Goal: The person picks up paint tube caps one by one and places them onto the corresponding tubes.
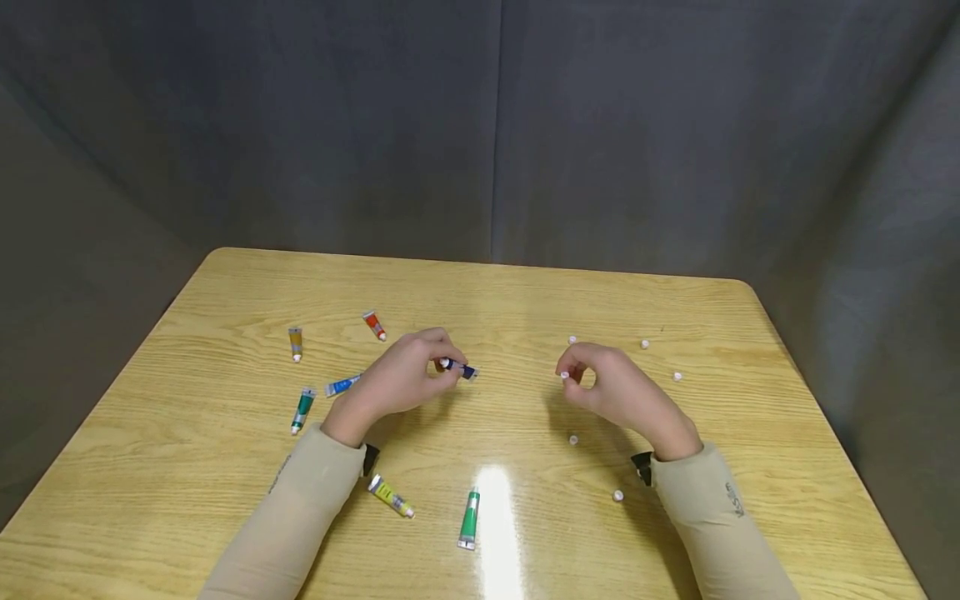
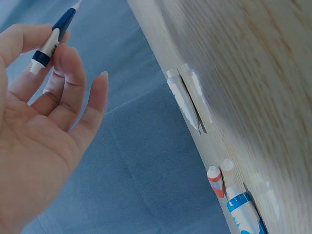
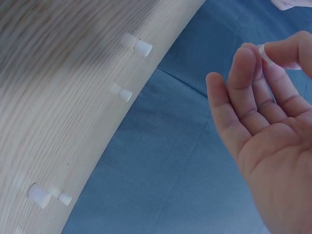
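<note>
My left hand (image 1: 405,377) pinches a small dark blue paint tube (image 2: 62,24) between thumb and fingers, above the table. The tube's white nozzle end points back toward the palm in the left wrist view. Across a gap to the right, my right hand (image 1: 621,390) holds a tiny white cap (image 3: 264,53) between thumb and fingertips, its other fingers loosely bent. A blue tube (image 1: 342,384) lies beside the left wrist, partly hidden by it. Near the right hand, a white cap (image 1: 573,440) rests on the wood.
On the wooden table (image 1: 525,308) lie red (image 1: 374,326), ochre (image 1: 296,343), dark green (image 1: 303,410), yellow (image 1: 391,497) and bright green (image 1: 469,518) tubes. More white caps are scattered on the right, one (image 1: 618,496) near the right forearm. Dark curtains (image 1: 480,133) hang behind.
</note>
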Demonstrator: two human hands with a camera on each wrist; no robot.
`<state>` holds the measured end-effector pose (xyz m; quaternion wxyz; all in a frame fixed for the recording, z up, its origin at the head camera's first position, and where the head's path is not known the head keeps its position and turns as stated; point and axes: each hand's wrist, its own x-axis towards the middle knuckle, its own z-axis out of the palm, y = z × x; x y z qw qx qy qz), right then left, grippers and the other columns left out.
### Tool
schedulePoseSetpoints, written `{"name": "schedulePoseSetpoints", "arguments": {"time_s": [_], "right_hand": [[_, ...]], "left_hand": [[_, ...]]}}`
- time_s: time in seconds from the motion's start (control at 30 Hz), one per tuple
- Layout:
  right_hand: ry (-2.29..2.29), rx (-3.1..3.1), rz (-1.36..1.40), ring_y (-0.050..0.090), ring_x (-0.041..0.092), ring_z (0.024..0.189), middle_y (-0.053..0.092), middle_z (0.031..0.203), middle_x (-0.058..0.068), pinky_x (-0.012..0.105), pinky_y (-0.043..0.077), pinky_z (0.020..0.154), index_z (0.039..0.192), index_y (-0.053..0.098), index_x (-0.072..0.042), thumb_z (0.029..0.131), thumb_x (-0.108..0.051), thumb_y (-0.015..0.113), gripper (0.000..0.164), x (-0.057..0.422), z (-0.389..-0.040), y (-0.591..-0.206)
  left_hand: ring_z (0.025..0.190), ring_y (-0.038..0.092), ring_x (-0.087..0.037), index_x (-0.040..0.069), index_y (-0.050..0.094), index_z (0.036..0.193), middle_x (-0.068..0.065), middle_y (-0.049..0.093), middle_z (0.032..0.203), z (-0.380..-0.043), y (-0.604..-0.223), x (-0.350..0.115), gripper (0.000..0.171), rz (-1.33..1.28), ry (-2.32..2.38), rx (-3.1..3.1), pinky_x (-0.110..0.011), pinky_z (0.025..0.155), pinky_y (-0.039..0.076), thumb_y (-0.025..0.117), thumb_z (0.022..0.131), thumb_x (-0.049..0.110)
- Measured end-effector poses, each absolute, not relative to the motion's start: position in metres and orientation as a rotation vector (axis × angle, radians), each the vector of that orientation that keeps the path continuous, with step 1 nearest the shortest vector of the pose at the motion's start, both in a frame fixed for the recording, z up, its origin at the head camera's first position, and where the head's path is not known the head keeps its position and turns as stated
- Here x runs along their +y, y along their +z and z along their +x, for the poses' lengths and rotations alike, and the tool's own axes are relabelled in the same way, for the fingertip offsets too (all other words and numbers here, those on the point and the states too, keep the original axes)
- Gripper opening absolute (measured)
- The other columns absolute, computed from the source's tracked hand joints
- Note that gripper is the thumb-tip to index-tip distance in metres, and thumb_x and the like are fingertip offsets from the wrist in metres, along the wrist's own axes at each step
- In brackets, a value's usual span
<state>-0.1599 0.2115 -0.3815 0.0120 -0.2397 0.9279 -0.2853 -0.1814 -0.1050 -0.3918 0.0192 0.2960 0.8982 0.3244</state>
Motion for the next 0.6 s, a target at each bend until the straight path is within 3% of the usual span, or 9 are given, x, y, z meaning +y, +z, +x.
{"name": "schedulePoseSetpoints", "arguments": {"time_s": [0.2, 0.37, 0.6], "right_hand": [[-0.915, 2.906, -0.767, 0.061, 0.013, 0.085, 0.068, 0.09, -0.001, 0.035, 0.052, 0.077, 0.096, 0.07, -0.009, 0.088, 0.001, 0.065, 0.014, 0.2122, -0.1609, -0.3821], [-0.939, 2.922, -0.787, 0.06, 0.014, 0.086, 0.066, 0.09, -0.002, 0.039, 0.054, 0.079, 0.096, 0.07, -0.008, 0.088, 0.001, 0.068, 0.012, 0.2125, -0.1614, -0.3823], [-0.938, 2.941, -0.8, 0.064, 0.016, 0.09, 0.069, 0.095, 0.001, 0.043, 0.056, 0.083, 0.097, 0.071, -0.011, 0.092, -0.004, 0.071, 0.009, 0.2132, -0.1614, -0.3821]], "left_hand": [[0.069, 0.049, -0.01, 0.012, 0.08, 0.111, 0.003, 0.066, 0.094, -0.1811, -0.391, -0.1045, 0.018, 0.903, 1.029, 2.802, -0.022, 0.061, 0.041, 0.069, 0.099, 0.02], [0.08, 0.056, -0.01, 0.013, 0.08, 0.108, 0.004, 0.065, 0.092, -0.1814, -0.3905, -0.1036, 0.015, 0.906, 1.063, 2.811, -0.024, 0.07, 0.047, 0.071, 0.096, 0.016], [0.083, 0.062, -0.02, 0.012, 0.08, 0.104, 0.003, 0.068, 0.097, -0.1816, -0.3895, -0.103, 0.012, 0.924, 1.105, 2.801, -0.028, 0.073, 0.051, 0.073, 0.094, 0.012]]}}
